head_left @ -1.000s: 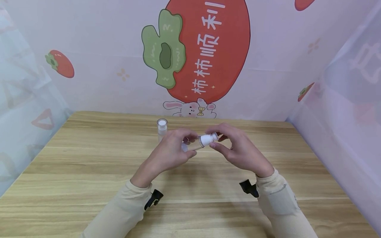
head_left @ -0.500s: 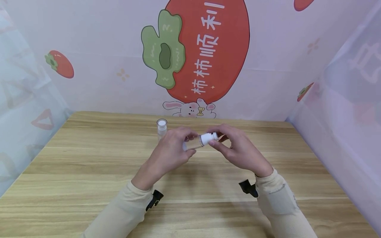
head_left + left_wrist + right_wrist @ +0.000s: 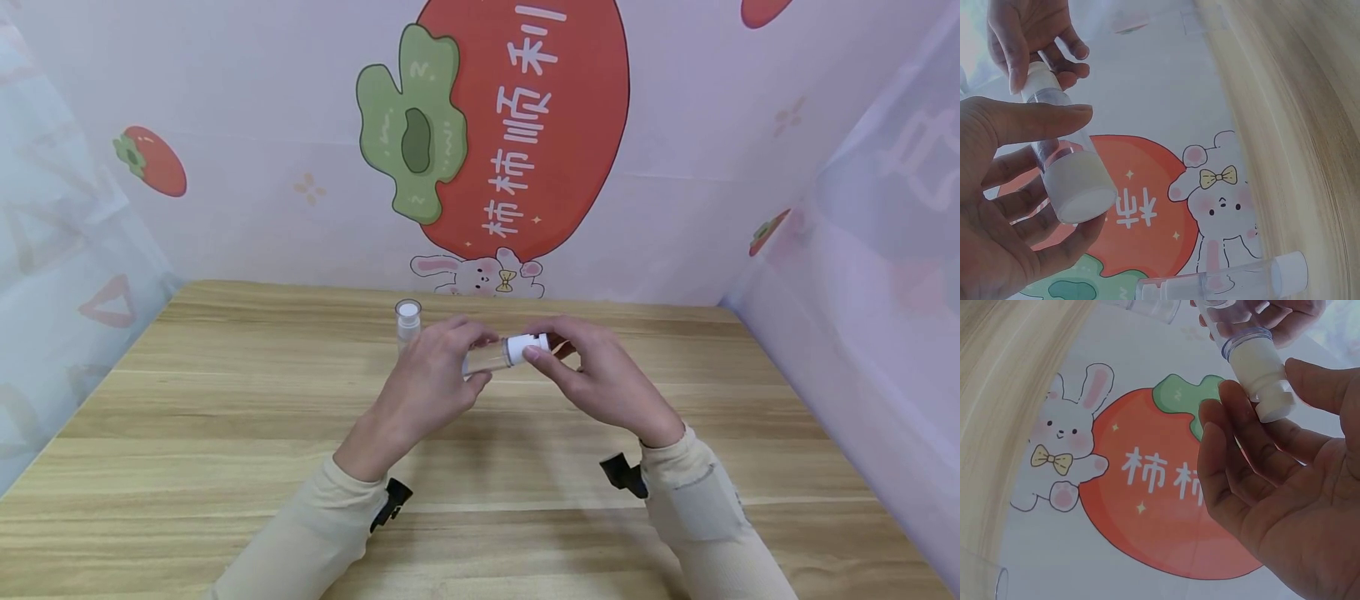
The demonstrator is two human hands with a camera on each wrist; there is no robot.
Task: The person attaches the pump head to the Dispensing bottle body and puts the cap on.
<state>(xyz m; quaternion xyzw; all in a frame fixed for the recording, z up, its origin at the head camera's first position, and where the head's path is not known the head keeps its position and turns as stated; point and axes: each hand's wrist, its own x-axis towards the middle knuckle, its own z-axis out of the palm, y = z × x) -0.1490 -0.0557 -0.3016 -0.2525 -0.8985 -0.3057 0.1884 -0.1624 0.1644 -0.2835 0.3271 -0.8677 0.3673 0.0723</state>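
Observation:
Above the table's middle, my left hand [image 3: 431,375] grips a small clear bottle [image 3: 486,358] round its body, near the white base [image 3: 1082,187] that shows in the left wrist view. The bottle lies nearly level. Its white pump top [image 3: 525,348] points right, and my right hand [image 3: 600,375] pinches it between thumb and fingers. The right wrist view shows the stepped white pump top [image 3: 1260,369] with thumb and fingertips on either side. Behind my left hand a second clear bottle [image 3: 408,325] with a white top stands upright, partly hidden.
The wood-grain table [image 3: 225,467] meets a printed backdrop [image 3: 247,217] at its far edge. Similar sheets close off both sides. A clear round-rimmed cylinder [image 3: 985,578] shows at the right wrist view's lower left. A black wrist mount [image 3: 390,502] sits at my left cuff.
The held bottle has tilted to a more level position. My right thumb has moved a little further over the white pump top, which has turned slightly. The upright bottle has not moved.

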